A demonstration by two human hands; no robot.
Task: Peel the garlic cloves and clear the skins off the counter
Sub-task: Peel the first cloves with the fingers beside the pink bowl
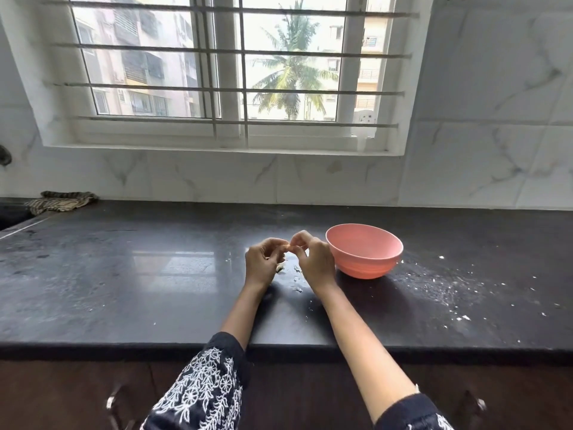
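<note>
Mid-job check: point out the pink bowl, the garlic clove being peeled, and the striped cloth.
pink bowl (362,262): head view, on its outer front wall.
garlic clove (289,246): head view, on the small bit showing between both hands' fingertips.
striped cloth (60,202): head view, on its crumpled middle, far left of the counter.

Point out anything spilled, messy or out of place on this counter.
White flecks lie scattered on the dark counter right of the pink bowl, and skin scraps lie under the hands. A striped cloth sits crumpled at far left.
</note>
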